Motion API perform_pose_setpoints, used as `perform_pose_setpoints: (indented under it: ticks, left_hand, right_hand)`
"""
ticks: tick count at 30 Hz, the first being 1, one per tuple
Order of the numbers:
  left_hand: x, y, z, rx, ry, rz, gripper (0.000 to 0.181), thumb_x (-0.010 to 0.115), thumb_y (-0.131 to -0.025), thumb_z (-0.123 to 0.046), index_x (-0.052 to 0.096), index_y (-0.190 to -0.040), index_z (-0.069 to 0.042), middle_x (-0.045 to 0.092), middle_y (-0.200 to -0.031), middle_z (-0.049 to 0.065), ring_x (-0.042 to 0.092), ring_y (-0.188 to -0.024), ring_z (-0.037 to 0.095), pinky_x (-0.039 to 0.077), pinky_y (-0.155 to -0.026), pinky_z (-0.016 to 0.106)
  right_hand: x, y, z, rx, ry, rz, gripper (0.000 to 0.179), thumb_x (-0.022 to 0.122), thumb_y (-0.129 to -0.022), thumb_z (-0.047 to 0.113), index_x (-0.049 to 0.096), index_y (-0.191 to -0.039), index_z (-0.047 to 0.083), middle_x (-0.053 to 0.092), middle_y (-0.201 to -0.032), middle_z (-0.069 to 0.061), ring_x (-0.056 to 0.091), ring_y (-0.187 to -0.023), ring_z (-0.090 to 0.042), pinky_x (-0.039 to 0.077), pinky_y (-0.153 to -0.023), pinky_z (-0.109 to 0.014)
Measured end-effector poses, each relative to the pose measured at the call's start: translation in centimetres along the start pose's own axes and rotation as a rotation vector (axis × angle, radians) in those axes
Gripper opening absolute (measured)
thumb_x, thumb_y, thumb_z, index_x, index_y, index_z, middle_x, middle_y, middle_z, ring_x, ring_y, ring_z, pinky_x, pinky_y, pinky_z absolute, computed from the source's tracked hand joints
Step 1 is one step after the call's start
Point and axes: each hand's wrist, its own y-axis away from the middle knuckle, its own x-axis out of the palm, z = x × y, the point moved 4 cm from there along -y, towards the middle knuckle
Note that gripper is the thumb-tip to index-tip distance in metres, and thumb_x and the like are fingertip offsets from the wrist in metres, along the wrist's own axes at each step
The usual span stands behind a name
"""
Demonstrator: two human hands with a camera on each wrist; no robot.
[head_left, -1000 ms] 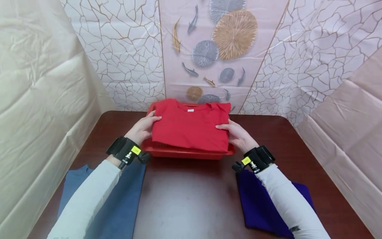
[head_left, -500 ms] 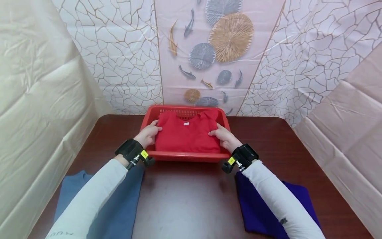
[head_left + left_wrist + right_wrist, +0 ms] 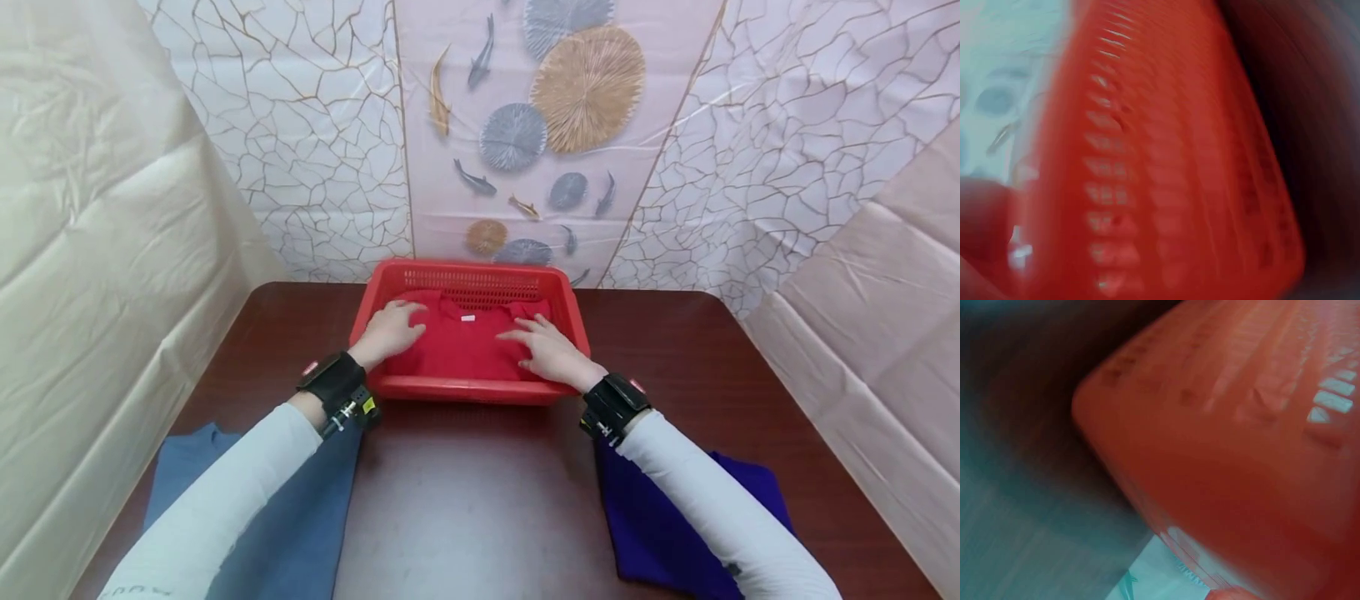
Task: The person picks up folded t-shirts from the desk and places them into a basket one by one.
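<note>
A folded red shirt (image 3: 465,350) with a white neck label lies inside the red plastic basket (image 3: 480,390) at the back of the table. Over the shirt's left side is my left hand (image 3: 392,331), its fingers spread and relaxed. My right hand (image 3: 551,350) is above the right side, fingers likewise spread. Neither hand grips the cloth; whether fingertips touch it I cannot tell. Close up and blurred, the slotted basket wall (image 3: 1166,175) fills the left wrist view. The right wrist view shows a basket corner (image 3: 1166,469).
Blue-grey folded cloth (image 3: 300,500) lies at the table's left, partly under the left sleeve. A dark purple folded cloth (image 3: 645,525) lies at the right, under the right forearm. Behind the basket hangs a patterned curtain (image 3: 330,167).
The red shirt has gone down from above the basket into it. Both hands have released its sides, and their fingers have spread over it.
</note>
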Motion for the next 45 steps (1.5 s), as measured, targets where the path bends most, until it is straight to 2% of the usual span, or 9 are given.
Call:
perform_pose_setpoints:
  ticks: [4, 8, 13, 16, 20, 24, 28, 35, 45]
  left_hand:
    - [2.0, 0.1, -0.5, 0.129, -0.354, 0.238, 0.049, 0.059, -0.087, -0.017, 0.05, -0.135, -0.018, 0.042, -0.143, 0.017, 0.035, -0.129, 0.03, 0.036, -0.104, 0.048]
    - [3.3, 0.4, 0.5, 0.004, -0.334, 0.421, 0.059, 0.06, -0.084, -0.011, 0.044, -0.138, -0.031, 0.026, -0.152, 0.014, 0.034, -0.127, 0.03, 0.044, -0.091, 0.042]
    - [2.9, 0.4, 0.8, -0.059, -0.26, 0.414, 0.064, 0.064, -0.081, -0.009, 0.046, -0.136, -0.035, 0.027, -0.152, 0.01, 0.035, -0.123, 0.03, 0.049, -0.082, 0.037]
    - [2.2, 0.3, 0.5, 0.0, -0.28, 0.322, 0.053, 0.065, -0.081, -0.013, 0.055, -0.13, -0.031, 0.047, -0.139, 0.01, 0.046, -0.112, 0.026, 0.05, -0.078, 0.036]
    - [0.3, 1.2, -0.7, 0.098, -0.287, 0.058, 0.031, 0.064, -0.084, -0.025, 0.067, -0.114, -0.021, 0.068, -0.106, 0.004, 0.058, -0.083, 0.017, 0.051, -0.068, 0.033]
    - [-1.5, 4.3, -2.8, 0.175, -0.236, -0.209, 0.021, 0.063, -0.085, -0.032, 0.07, -0.1, -0.018, 0.067, -0.074, -0.001, 0.054, -0.057, 0.013, 0.046, -0.051, 0.029]
    - [-2.2, 8.5, -4.4, 0.255, -0.247, -0.368, 0.016, 0.062, -0.085, -0.034, 0.065, -0.085, -0.019, 0.052, -0.053, -0.002, 0.045, -0.044, 0.012, 0.039, -0.04, 0.027]
    - [-1.3, 14.9, -2.3, 0.232, -0.238, -0.479, 0.015, 0.065, -0.083, -0.035, 0.063, -0.081, -0.021, 0.048, -0.052, -0.007, 0.039, -0.04, 0.008, 0.035, -0.035, 0.026]
    - [-0.2, 22.4, 8.6, -0.047, -0.337, -0.515, 0.018, 0.061, -0.086, -0.035, 0.069, -0.087, -0.019, 0.061, -0.062, 0.002, 0.045, -0.044, 0.019, 0.033, -0.031, 0.035]
  right_hand:
    - [1.1, 0.2, 0.3, -0.03, 0.062, 0.267, 0.055, 0.058, -0.087, 0.015, 0.044, -0.139, 0.025, 0.029, -0.15, -0.019, 0.02, -0.135, -0.038, 0.032, -0.107, -0.053]
    - [1.8, 0.2, -0.1, 0.069, 0.072, 0.436, 0.06, 0.051, -0.09, 0.013, 0.032, -0.144, 0.033, 0.019, -0.154, -0.014, 0.015, -0.137, -0.035, 0.033, -0.106, -0.052]
    - [1.8, 0.0, -0.2, 0.086, 0.036, 0.41, 0.06, 0.051, -0.09, 0.01, 0.035, -0.142, 0.034, 0.021, -0.154, -0.011, 0.018, -0.137, -0.034, 0.033, -0.105, -0.054]
    - [1.2, -0.3, -0.1, 0.037, 0.034, 0.29, 0.053, 0.058, -0.087, 0.015, 0.047, -0.137, 0.029, 0.042, -0.144, -0.01, 0.038, -0.127, -0.028, 0.04, -0.101, -0.048]
    - [-0.6, 0.2, 0.9, -0.007, 0.032, -0.064, 0.03, 0.065, -0.085, 0.026, 0.066, -0.113, 0.017, 0.069, -0.102, -0.004, 0.058, -0.084, -0.016, 0.052, -0.073, -0.038]
    - [-2.1, 2.3, 3.0, 0.015, -0.023, -0.431, 0.018, 0.06, -0.088, 0.036, 0.066, -0.09, 0.019, 0.059, -0.062, 0.002, 0.045, -0.048, -0.014, 0.037, -0.042, -0.029]
    - [-2.0, 4.8, 6.4, 0.008, -0.049, -0.615, 0.018, 0.056, -0.088, 0.039, 0.059, -0.082, 0.022, 0.049, -0.051, 0.006, 0.038, -0.039, -0.012, 0.026, -0.034, -0.026]
    - [2.2, 6.7, 12.2, -0.096, -0.065, -0.627, 0.015, 0.057, -0.087, 0.034, 0.059, -0.076, 0.024, 0.048, -0.051, 0.012, 0.04, -0.043, -0.003, 0.033, -0.036, -0.024]
    - [10.2, 5.7, 16.9, -0.25, -0.049, -0.283, 0.021, 0.061, -0.086, 0.033, 0.069, -0.1, 0.019, 0.062, -0.075, 0.009, 0.052, -0.063, -0.001, 0.046, -0.049, -0.022]
